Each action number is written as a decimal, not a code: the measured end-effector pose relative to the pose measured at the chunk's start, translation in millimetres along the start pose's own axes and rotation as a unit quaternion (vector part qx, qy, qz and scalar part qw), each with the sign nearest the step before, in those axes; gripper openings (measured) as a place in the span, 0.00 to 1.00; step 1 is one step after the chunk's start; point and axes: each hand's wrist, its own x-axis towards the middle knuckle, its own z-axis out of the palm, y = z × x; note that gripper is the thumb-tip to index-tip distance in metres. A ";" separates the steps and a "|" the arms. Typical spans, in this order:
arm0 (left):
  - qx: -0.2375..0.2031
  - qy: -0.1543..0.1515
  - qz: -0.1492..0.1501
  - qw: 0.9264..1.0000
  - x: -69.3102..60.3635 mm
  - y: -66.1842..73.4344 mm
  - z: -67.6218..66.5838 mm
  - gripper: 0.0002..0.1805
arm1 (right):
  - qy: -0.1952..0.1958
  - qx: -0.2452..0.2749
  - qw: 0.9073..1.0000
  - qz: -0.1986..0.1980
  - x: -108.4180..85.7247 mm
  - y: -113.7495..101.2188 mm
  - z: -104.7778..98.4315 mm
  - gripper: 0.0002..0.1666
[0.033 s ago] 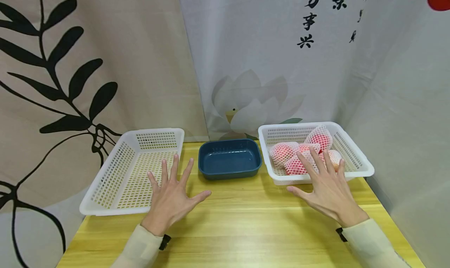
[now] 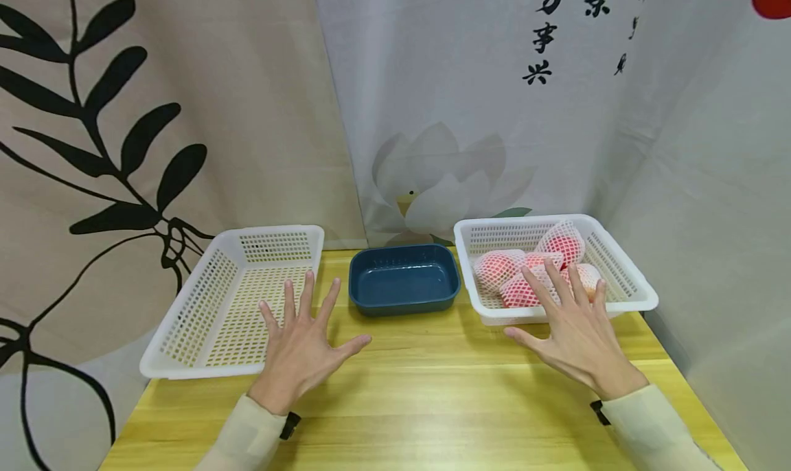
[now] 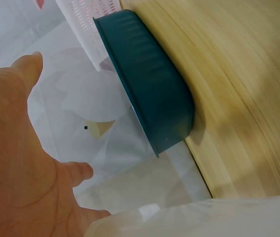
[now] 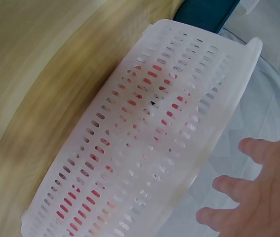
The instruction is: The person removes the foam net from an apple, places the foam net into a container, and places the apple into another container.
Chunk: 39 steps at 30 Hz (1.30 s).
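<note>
In the head view my left hand (image 2: pixel 301 351) has its fingers spread over the near right corner of a white plastic basket (image 2: pixel 185 306) with nothing in it. My right hand (image 2: pixel 577 340), also spread, hovers at the near rim of a second white basket (image 2: pixel 624 285). Inside that one lie several round red fruits (image 2: pixel 494 270) in white foam nets; fingers hide some of them, and their kind is unclear. Between the baskets stands a dark blue rectangular dish (image 2: pixel 404 306), nothing inside. Neither hand holds anything. In the left wrist view the dish (image 3: pixel 149 84) is beyond the left palm.
Everything stands on a yellow wooden table (image 2: pixel 426 402). Behind it hangs a cloth backdrop (image 2: pixel 266 114) with printed leaves, a lotus and characters; it also runs along the right side. The baskets sit near the table's left and right edges.
</note>
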 end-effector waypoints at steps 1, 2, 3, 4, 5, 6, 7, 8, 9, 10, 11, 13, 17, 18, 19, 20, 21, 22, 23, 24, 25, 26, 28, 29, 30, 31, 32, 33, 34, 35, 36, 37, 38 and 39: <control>-0.001 -0.001 0.000 1.000 -0.1 0.2 -0.2 0.66 | -0.001 0.001 1.000 0.000 0.1 -0.4 0.1 0.72; -0.002 -0.001 0.000 1.000 -0.2 0.3 -0.4 0.66 | -0.002 0.003 1.000 0.000 0.4 -0.5 0.1 0.72; -0.002 -0.001 0.000 1.000 -0.3 0.4 -0.5 0.66 | -0.003 0.004 1.000 0.000 1.1 -0.5 0.3 0.72; -0.003 0.000 0.000 1.000 -0.4 0.8 -0.6 0.66 | -0.004 0.006 1.000 0.000 1.5 -0.6 0.2 0.72; -0.004 0.000 0.000 1.000 -0.5 1.0 -0.6 0.66 | -0.005 0.009 1.000 0.000 2.1 -1.0 0.2 0.72; -0.004 0.000 0.000 1.000 -0.6 1.3 -0.7 0.66 | -0.005 0.010 1.000 -0.001 2.7 -1.2 0.3 0.72; -0.004 0.002 0.000 1.000 -0.6 1.5 -0.6 0.66 | -0.006 0.012 1.000 -0.001 3.3 -1.4 0.0 0.71; -0.004 0.004 0.001 1.000 -0.7 1.7 -0.5 0.66 | -0.005 0.013 1.000 -0.002 4.0 -1.3 -0.2 0.71; -0.003 0.005 0.000 1.000 -0.8 1.9 -0.4 0.66 | -0.004 0.014 1.000 -0.004 4.6 -1.4 -0.1 0.71; -0.003 0.007 0.001 1.000 -1.0 2.2 -0.2 0.66 | -0.003 0.013 1.000 -0.005 4.9 -1.4 -0.3 0.71; -0.004 0.007 0.001 1.000 -1.3 2.5 -0.2 0.66 | -0.001 0.011 1.000 -0.007 5.2 -1.3 -0.2 0.70; -0.004 0.006 0.001 1.000 -1.8 3.2 0.0 0.66 | 0.002 0.007 1.000 -0.009 5.5 -0.8 0.0 0.70; -0.010 -0.006 -0.002 1.000 -2.1 5.7 -0.4 0.66 | 0.003 0.001 1.000 -0.011 6.4 0.2 1.3 0.69; -0.010 -0.008 -0.002 1.000 -1.8 6.6 -0.6 0.66 | 0.001 0.001 1.000 -0.013 7.0 0.2 1.7 0.69; -0.013 -0.010 -0.002 1.000 -1.3 7.7 -1.0 0.66 | 0.001 0.003 1.000 -0.015 8.1 0.5 2.0 0.69; -0.015 -0.011 -0.001 1.000 -0.7 8.9 -1.5 0.66 | 0.001 0.005 1.000 -0.018 9.3 0.5 1.9 0.68; -0.016 -0.010 0.000 1.000 0.2 10.3 -2.0 0.66 | 0.000 0.008 1.000 -0.018 10.7 0.8 1.4 0.68; -0.017 -0.008 0.002 1.000 1.2 11.7 -2.4 0.66 | 0.001 0.010 1.000 -0.021 12.3 1.1 0.7 0.67; -0.017 -0.006 0.004 1.000 2.2 13.3 -2.8 0.66 | 0.002 0.013 1.000 -0.022 14.2 1.5 -0.2 0.66; -0.020 -0.005 0.006 1.000 3.1 15.0 -3.0 0.66 | 0.003 0.016 1.000 -0.022 15.8 1.7 -1.4 0.65; -0.022 -0.004 0.007 1.000 4.0 16.7 -3.2 0.66 | 0.005 0.019 1.000 -0.024 17.4 2.2 -2.7 0.64; -0.022 -0.003 0.009 1.000 4.8 18.5 -3.3 0.65 | 0.007 0.021 0.999 -0.026 18.9 2.5 -3.8 0.64; -0.027 -0.004 0.013 1.000 6.0 22.2 -3.0 0.65 | 0.010 0.021 0.999 -0.032 21.4 3.4 -5.2 0.63; -0.028 -0.004 0.014 1.000 6.5 24.2 -2.8 0.64 | 0.008 0.021 0.999 -0.035 22.4 3.7 -6.0 0.62; -0.031 -0.003 0.016 0.999 7.0 26.0 -2.5 0.64 | 0.008 0.020 0.999 -0.039 23.6 4.3 -6.2 0.63; -0.033 -0.001 0.017 0.999 7.6 27.9 -2.3 0.63 | 0.006 0.021 0.999 -0.041 24.9 4.4 -6.9 0.62; -0.037 0.001 0.019 0.999 8.1 30.0 -2.1 0.63 | 0.003 0.021 0.999 -0.041 26.4 4.7 -7.5 0.62; -0.039 0.003 0.022 0.999 8.4 32.0 -1.8 0.62 | 0.000 0.021 0.999 -0.040 27.4 4.7 -8.3 0.62; -0.040 0.005 0.024 0.999 8.8 34.3 -1.6 0.62 | -0.004 0.022 0.999 -0.038 28.4 4.8 -9.3 0.61; -0.040 0.008 0.027 0.999 9.2 36.5 -1.1 0.62 | -0.008 0.023 0.999 -0.036 29.8 4.9 -9.8 0.61; -0.040 0.009 0.030 0.999 9.6 38.7 -0.8 0.62 | -0.012 0.025 0.999 -0.034 31.2 4.8 -10.5 0.61; -0.039 0.009 0.034 0.999 10.0 40.9 -0.5 0.62 | -0.016 0.027 0.999 -0.032 32.3 4.6 -11.4 0.61; -0.040 0.009 0.037 0.998 10.2 43.2 -0.1 0.62 | -0.018 0.029 0.999 -0.031 33.3 4.9 -11.8 0.60; -0.039 0.009 0.040 0.998 10.6 45.3 0.2 0.62 | -0.022 0.031 0.999 -0.031 34.6 5.1 -12.2 0.60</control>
